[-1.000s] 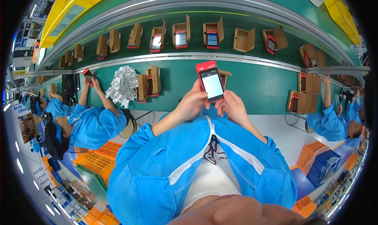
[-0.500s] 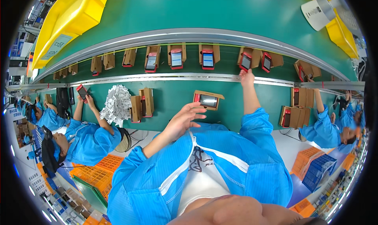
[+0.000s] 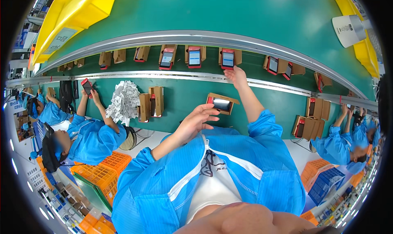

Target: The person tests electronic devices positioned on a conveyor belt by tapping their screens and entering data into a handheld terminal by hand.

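My right hand (image 3: 236,77) reaches over the rail with its fingers stretched out. Its fingertips are at the lower end of a red handheld device (image 3: 227,60) with a lit screen, which lies in an open cardboard box on the far strip. My left hand (image 3: 197,120) hovers above the near bench edge, fingers apart and nothing in them. Beside it is an open cardboard box (image 3: 235,101) with another red handheld device (image 3: 221,104) inside, its screen dark with a bright reflection.
Several boxed red devices (image 3: 194,57) line the far strip behind a metal rail (image 3: 184,75). Left of me are a pile of crumpled white paper (image 3: 124,102) and upright boxes (image 3: 156,101). Co-workers in blue (image 3: 96,146) sit on both sides. Yellow bins (image 3: 82,17) stand beyond.
My right hand has moved left from one boxed device to the neighbouring one. The whole view has shifted slightly. My left hand stays open near the same box.
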Available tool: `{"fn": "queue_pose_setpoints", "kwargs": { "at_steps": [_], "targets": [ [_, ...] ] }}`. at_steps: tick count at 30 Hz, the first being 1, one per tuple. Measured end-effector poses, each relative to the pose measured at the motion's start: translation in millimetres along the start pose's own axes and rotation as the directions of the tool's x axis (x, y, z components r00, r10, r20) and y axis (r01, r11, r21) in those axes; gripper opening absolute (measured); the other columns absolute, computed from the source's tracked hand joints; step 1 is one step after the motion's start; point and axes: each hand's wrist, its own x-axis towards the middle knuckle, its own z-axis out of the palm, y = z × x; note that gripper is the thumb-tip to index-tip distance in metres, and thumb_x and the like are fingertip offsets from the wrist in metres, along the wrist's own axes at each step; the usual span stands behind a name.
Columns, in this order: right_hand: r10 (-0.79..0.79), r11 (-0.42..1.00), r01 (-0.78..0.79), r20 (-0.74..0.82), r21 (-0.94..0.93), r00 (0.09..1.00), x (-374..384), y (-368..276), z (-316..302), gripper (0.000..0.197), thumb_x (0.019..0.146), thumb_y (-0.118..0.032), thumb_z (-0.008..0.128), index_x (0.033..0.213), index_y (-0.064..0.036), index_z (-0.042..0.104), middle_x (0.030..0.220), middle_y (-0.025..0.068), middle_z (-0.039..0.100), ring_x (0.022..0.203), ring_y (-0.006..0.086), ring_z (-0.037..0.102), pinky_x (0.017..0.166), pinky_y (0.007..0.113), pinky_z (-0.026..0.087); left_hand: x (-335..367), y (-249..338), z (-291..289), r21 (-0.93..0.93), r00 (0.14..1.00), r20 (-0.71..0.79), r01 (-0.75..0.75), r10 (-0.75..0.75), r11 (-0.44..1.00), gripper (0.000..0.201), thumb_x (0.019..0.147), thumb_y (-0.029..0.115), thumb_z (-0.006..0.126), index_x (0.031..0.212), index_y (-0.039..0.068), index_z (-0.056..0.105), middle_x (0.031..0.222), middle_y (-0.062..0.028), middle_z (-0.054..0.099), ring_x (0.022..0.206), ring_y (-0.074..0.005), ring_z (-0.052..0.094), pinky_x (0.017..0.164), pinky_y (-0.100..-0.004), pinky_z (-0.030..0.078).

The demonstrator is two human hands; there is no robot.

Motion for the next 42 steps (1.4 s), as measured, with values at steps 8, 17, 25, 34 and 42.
{"fn": "queue_pose_setpoints", "kwargs": {
  "at_steps": [8, 17, 25, 34, 42],
  "targets": [
    [-0.153, 0.921, 0.209, 0.188, -0.328, 0.970, -166, -20, 29, 0.031, 0.099, -0.022, 0.039, 0.107, 0.0054, 0.050, 0.092, 0.0175, 0.063, 0.081, 0.0229, 0.064, 0.073, 0.033, 0.053, -17, -9, 7, -0.017, 0.976, -0.149, -0.165, 0.161, 0.986, 0.055, 0.095, 0.028, 0.043, 0.141, 0.006, 0.022, 0.136, -0.0089, 0.041, 0.119, -0.0196, 0.045, 0.077, -0.0278, 0.046],
    [-0.198, 0.728, 0.396, 0.382, -0.560, 0.903, -318, -5, 42, 0.028, 0.098, -0.026, 0.044, 0.103, 0.0010, 0.050, 0.086, 0.0085, 0.060, 0.076, 0.0164, 0.061, 0.068, 0.027, 0.049, -35, -17, 34, -0.256, 0.964, 0.151, -0.174, 0.218, 0.951, 0.054, 0.098, 0.037, 0.028, 0.143, 0.011, 0.016, 0.138, -0.0187, 0.038, 0.118, -0.0316, 0.051, 0.070, -0.0366, 0.058],
    [-0.244, 0.908, 0.360, 0.427, -0.214, 0.871, -346, -5, 56, 0.043, 0.096, -0.027, 0.046, 0.129, -0.0002, 0.041, 0.117, 0.0110, 0.054, 0.106, 0.0173, 0.053, 0.085, 0.031, 0.047, -63, -31, 50, -0.168, 0.939, 0.284, -0.150, 0.194, 0.974, 0.087, 0.072, 0.003, 0.055, 0.145, 0.016, 0.008, 0.139, -0.0192, 0.034, 0.121, -0.0391, 0.045, 0.081, -0.0455, 0.055],
    [-0.272, 0.894, 0.404, 0.482, -0.194, 0.833, -368, 7, 58, 0.052, 0.091, -0.021, 0.052, 0.134, 0.0036, 0.034, 0.122, 0.0140, 0.051, 0.111, 0.0179, 0.051, 0.094, 0.030, 0.042, -78, -40, 56, -0.037, 0.961, 0.239, -0.132, 0.137, 0.991, 0.086, 0.072, -0.006, 0.048, 0.145, 0.016, 0.008, 0.138, -0.0169, 0.034, 0.119, -0.0326, 0.048, 0.083, -0.0450, 0.054],
    [-0.306, 0.879, 0.440, 0.490, -0.184, 0.816, -371, 12, 56, 0.047, 0.092, -0.015, 0.052, 0.131, 0.0045, 0.035, 0.121, 0.0143, 0.051, 0.111, 0.0175, 0.051, 0.095, 0.031, 0.041, -80, -48, 53, -0.037, 0.945, 0.288, -0.149, 0.153, 0.988, 0.089, 0.071, -0.004, 0.051, 0.145, 0.015, 0.006, 0.139, -0.0165, 0.032, 0.119, -0.0332, 0.048, 0.084, -0.0453, 0.054]
  ]
}}
